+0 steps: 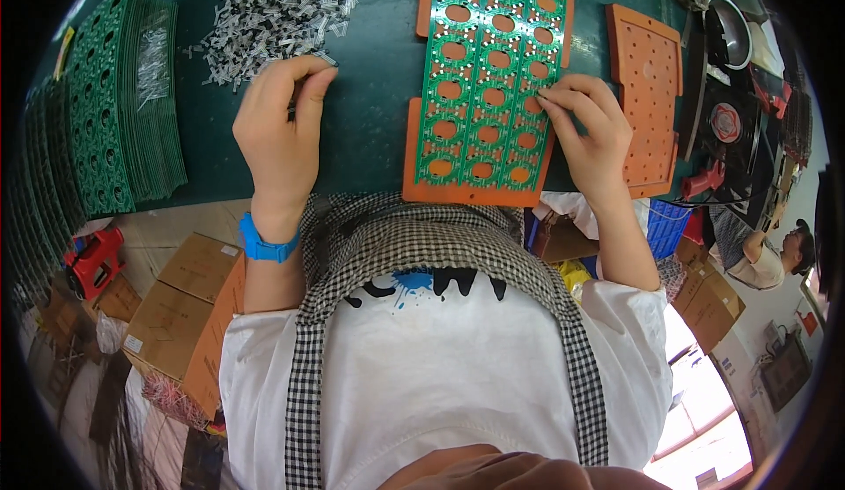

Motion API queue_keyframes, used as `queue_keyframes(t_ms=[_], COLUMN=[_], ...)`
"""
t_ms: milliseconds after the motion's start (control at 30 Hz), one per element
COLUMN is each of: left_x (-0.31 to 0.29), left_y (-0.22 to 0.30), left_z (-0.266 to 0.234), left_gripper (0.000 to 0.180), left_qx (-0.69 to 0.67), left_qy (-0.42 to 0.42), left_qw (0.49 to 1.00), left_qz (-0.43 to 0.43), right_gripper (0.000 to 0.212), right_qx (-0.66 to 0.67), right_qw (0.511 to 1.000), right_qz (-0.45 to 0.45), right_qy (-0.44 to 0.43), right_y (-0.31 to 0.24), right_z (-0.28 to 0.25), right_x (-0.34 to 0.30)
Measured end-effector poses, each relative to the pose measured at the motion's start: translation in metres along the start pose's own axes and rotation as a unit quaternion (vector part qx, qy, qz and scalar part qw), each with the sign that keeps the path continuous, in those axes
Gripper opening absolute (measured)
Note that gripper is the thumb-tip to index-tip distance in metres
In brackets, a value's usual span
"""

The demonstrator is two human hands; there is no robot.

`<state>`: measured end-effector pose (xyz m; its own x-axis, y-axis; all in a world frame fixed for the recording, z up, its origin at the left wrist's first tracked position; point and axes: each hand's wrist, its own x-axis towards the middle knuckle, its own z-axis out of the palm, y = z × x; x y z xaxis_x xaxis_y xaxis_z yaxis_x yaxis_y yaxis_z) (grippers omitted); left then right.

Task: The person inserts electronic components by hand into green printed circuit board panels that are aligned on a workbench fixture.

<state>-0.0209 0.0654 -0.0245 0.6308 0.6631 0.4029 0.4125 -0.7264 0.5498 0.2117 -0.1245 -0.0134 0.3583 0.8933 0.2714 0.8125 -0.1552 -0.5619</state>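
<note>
A green circuit board panel (480, 107) with rows of oval cut-outs lies on an orange-brown fixture plate (410, 151). My right hand (594, 133) is over the panel's right edge, thumb and forefinger pinched together at one of its rings; whatever is between the tips is too small to make out. To the left, my left hand (286, 129) is closed in a pinch just in front of a heap of small clear and black parts (277, 14). A small dark-ended part (328, 59) shows at its fingertips.
Stacked green circuit panels (110, 94) stand at the left of the dark green table. A second orange-brown plate (647, 94) with holes lies at the right, beside a white-rimmed bowl (746, 36) and a red tool (704, 180). Cardboard boxes (180, 301) stand below left. Another person (766, 257) is far right.
</note>
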Motion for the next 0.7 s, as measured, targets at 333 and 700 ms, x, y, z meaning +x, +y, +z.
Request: queue_keyframes(t_ms=[333, 700], left_x=[-0.019, -0.033], left_y=[0.061, 0.086], left_z=[0.003, 0.014], left_gripper=[0.029, 0.044], left_qx=[-0.552, -0.553], left_qy=[-0.207, -0.25], left_qw=[0.76, 0.749], left_qz=[-0.274, -0.265], right_gripper=[0.016, 0.021], right_qx=[-0.048, 0.22], right_qw=[0.999, 0.971], right_qz=[-0.021, 0.008], right_qy=[-0.002, -0.089], right_y=[-0.001, -0.05], right_z=[0.001, 0.006], right_x=[-0.003, -0.029])
